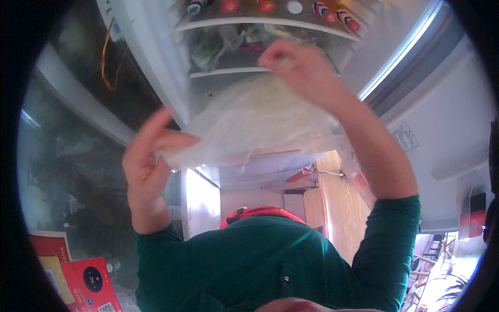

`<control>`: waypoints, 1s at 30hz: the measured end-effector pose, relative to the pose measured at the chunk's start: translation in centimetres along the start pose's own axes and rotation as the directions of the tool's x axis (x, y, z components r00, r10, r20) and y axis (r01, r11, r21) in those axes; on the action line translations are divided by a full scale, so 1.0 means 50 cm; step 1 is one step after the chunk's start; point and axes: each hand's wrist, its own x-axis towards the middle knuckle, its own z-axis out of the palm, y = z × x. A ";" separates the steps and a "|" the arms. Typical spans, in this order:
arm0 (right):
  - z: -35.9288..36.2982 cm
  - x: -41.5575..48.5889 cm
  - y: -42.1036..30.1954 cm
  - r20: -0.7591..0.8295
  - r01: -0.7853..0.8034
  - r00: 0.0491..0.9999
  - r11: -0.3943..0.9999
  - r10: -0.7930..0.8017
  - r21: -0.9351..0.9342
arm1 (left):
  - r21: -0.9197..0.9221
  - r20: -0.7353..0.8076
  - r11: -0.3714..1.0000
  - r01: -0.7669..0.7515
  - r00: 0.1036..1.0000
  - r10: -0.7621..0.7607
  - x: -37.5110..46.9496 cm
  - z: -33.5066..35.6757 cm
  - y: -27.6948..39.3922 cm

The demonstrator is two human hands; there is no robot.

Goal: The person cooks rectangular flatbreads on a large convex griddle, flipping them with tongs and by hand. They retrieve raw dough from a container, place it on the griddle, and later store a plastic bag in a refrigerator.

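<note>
A thin, translucent plastic bag (249, 113) spreads out before me, in front of the open refrigerator. At its left edge, my left hand (150, 152) pinches the film between thumb and fingers, with another finger raised apart. My right hand (300, 70), blurred by motion, is higher up near a refrigerator shelf, its fingers curled at the top of the bag. Part of the film hangs beside my right forearm. Whatever the bag may contain cannot be made out.
Bottles with red caps (267, 6) stand on the upper shelf (269, 21). Bagged green produce (208, 52) lies below it. The open refrigerator door (436, 128) is on the right. A dark glossy panel (78, 163) lies left, with red printed cards (91, 284) near its bottom.
</note>
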 end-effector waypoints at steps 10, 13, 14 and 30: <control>0.083 -0.057 0.066 0.843 -0.108 0.481 0.970 0.242 -0.217 | 0.724 -0.137 0.667 -0.175 0.912 0.388 -0.059 -0.028 -0.005; 0.079 -0.047 0.067 0.822 -0.134 0.551 0.988 0.143 -0.082 | 0.560 -0.257 0.814 -0.152 0.902 0.346 -0.069 -0.011 0.000; 0.089 -0.045 0.066 0.764 -0.144 0.628 0.987 0.149 -0.074 | 0.428 -0.299 0.889 -0.163 0.903 0.309 -0.067 -0.002 -0.003; 0.032 -0.185 -0.105 0.310 0.332 0.878 0.930 -0.365 0.154 | -0.084 0.094 0.940 -0.331 0.937 0.338 0.337 0.194 -0.081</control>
